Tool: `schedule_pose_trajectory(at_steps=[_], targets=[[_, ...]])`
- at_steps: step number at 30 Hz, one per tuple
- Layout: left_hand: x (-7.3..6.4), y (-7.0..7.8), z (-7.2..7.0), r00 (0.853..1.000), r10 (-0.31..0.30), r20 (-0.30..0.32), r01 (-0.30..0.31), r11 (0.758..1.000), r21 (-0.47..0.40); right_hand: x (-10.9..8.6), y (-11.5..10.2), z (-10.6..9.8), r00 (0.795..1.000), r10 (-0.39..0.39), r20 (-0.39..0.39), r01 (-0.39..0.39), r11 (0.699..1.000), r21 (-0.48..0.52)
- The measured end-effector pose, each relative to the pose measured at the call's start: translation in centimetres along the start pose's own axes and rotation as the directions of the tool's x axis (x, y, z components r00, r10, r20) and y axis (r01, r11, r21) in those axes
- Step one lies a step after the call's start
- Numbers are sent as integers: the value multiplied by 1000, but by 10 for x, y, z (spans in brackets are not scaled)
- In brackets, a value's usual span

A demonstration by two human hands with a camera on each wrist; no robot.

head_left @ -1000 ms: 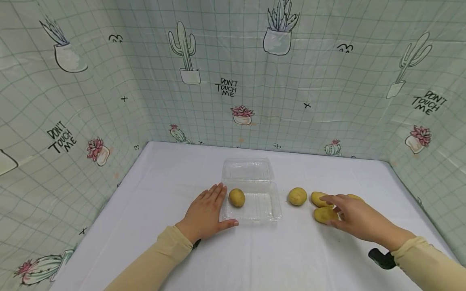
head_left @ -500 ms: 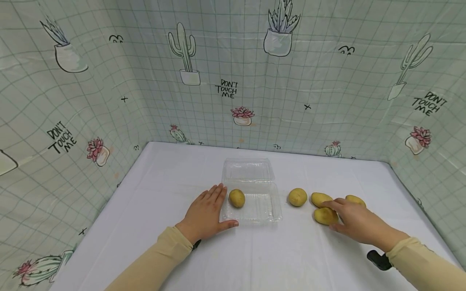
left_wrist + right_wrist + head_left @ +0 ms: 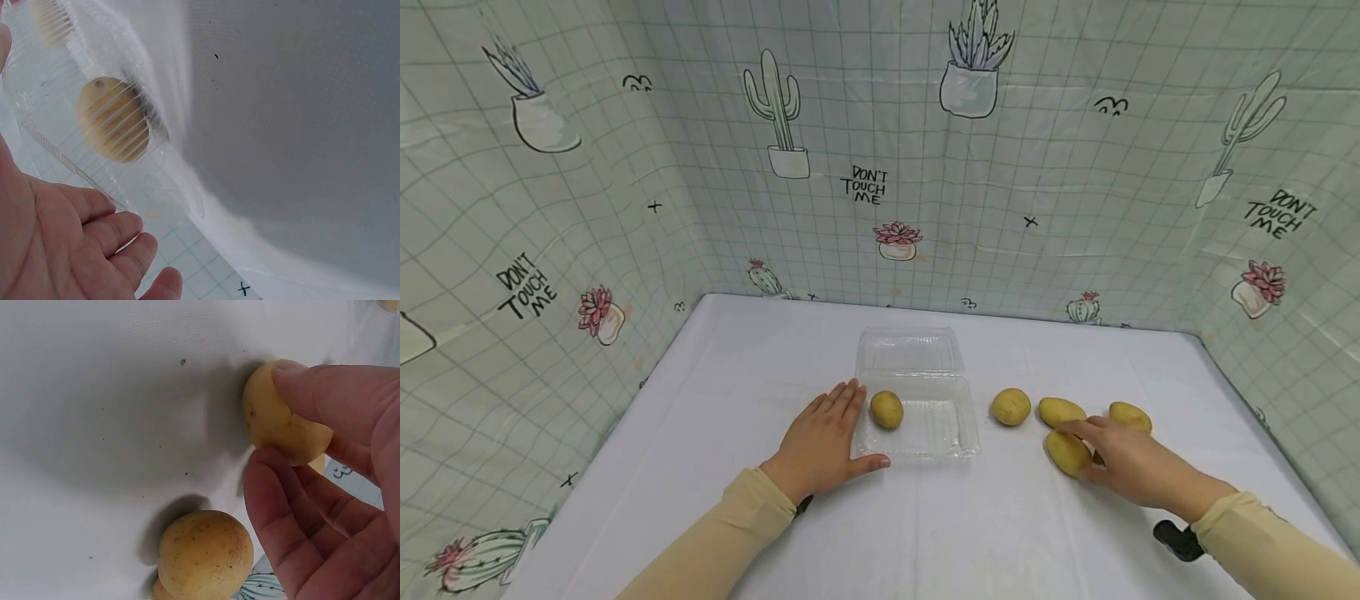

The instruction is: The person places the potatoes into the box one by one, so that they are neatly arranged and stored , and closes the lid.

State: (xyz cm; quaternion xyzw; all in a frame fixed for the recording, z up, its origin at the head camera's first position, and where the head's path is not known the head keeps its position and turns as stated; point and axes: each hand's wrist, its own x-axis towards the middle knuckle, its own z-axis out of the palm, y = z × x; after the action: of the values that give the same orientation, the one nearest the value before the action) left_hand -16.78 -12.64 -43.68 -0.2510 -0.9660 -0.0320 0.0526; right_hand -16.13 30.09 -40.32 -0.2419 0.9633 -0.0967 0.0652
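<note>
A clear plastic clamshell container [image 3: 936,433] lies with its lid [image 3: 910,352] folded back, and one potato [image 3: 887,410] sits in the left of its base. My left hand [image 3: 823,437] rests with straight fingers along the container's left side, its thumb reaching the front edge. In the left wrist view that potato [image 3: 112,119] shows through the ribbed wall. My right hand [image 3: 1131,462] pinches the nearest potato [image 3: 1067,454] of the right group; the right wrist view has the thumb on one side of this potato [image 3: 262,415] and fingertips on the other.
Between container and right hand lies a round potato [image 3: 1011,407]. An oval potato [image 3: 1062,411] is just behind the held one, and another potato [image 3: 1130,416] lies beyond the right hand. A patterned curtain [image 3: 955,192] surrounds the white table [image 3: 925,533] at back and sides.
My right hand has come down onto the nearest potato and pinches it. That potato has turned and shifted slightly toward the front. My left hand has stayed beside the container.
</note>
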Motion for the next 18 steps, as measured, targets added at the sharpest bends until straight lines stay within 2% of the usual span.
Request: schedule_pose_trajectory(at_steps=[13, 18], targets=[[1, 0, 0, 1000, 1, 2, -1, 1000, -13, 2, 3, 7, 997, -75, -19, 76, 997, 33], [0, 1, 0, 1000, 2, 10, -2, 1000, -15, 4, 1, 9, 995, -99, -7, 99, 991, 85]])
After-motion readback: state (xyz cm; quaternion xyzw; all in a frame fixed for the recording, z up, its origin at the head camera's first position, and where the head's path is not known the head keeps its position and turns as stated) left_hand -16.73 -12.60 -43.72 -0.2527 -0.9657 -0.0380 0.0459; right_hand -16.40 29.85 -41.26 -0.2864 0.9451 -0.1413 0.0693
